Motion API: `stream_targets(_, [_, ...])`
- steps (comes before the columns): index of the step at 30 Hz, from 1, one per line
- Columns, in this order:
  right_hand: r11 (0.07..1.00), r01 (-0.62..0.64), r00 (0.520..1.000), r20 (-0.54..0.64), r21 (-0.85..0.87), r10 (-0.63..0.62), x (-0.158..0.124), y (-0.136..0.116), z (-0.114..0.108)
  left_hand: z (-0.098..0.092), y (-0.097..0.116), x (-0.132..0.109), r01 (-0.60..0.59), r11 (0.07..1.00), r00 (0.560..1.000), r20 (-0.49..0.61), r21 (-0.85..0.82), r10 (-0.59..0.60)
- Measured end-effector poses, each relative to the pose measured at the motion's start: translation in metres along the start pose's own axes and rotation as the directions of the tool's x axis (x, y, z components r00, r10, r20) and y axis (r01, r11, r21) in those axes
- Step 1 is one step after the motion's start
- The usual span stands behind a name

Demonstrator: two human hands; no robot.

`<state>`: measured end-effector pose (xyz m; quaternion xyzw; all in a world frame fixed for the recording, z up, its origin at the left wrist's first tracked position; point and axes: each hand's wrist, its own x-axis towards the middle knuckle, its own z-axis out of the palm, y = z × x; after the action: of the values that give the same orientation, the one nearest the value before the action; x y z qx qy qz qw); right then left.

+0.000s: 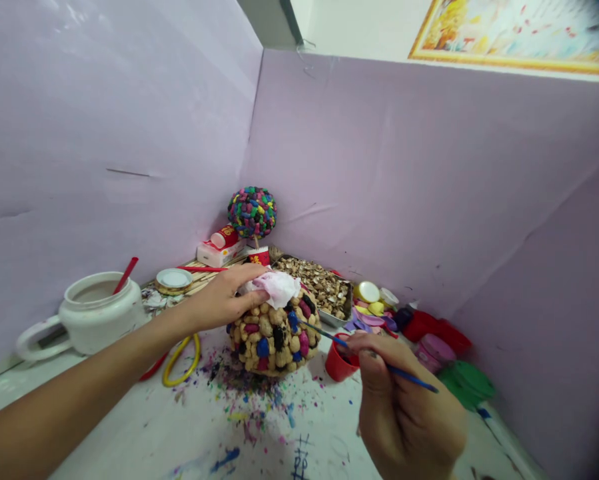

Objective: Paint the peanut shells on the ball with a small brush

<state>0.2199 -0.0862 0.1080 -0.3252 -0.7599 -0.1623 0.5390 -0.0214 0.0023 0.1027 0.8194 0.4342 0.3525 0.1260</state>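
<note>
Our right hand (409, 407) pinches a paintbrush (324, 334), its tip at the shell-covered ball (266, 325) on the table (144, 427). Our left hand (234, 293) clasps a tissue (282, 288) against the ball's top, likely steadying it. Beside it, within easy brush reach, stands a red cup (336, 366), contents unclear.

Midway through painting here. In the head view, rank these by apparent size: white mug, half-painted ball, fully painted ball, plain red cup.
1. White mug and half-painted ball: too alike to rank
2. Fully painted ball, farther away
3. Plain red cup
</note>
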Motion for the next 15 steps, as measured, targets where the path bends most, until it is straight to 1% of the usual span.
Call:
stream_targets(5, [1.0, 0.002, 0.999, -0.042, -0.026, -0.003, 0.0019, -0.0017, 0.0015, -0.0001, 0.0009, -0.0001, -0.001, 1.0, 1.0, -0.007, 0.001, 0.001])
stream_targets(15, [0.999, 0.015, 1.0, -0.024, -0.05, -0.016, 0.0014, -0.0027, 0.0024, 0.0007, -0.0009, -0.0001, 0.006, 1.0, 1.0, -0.019, 0.003, -0.006])
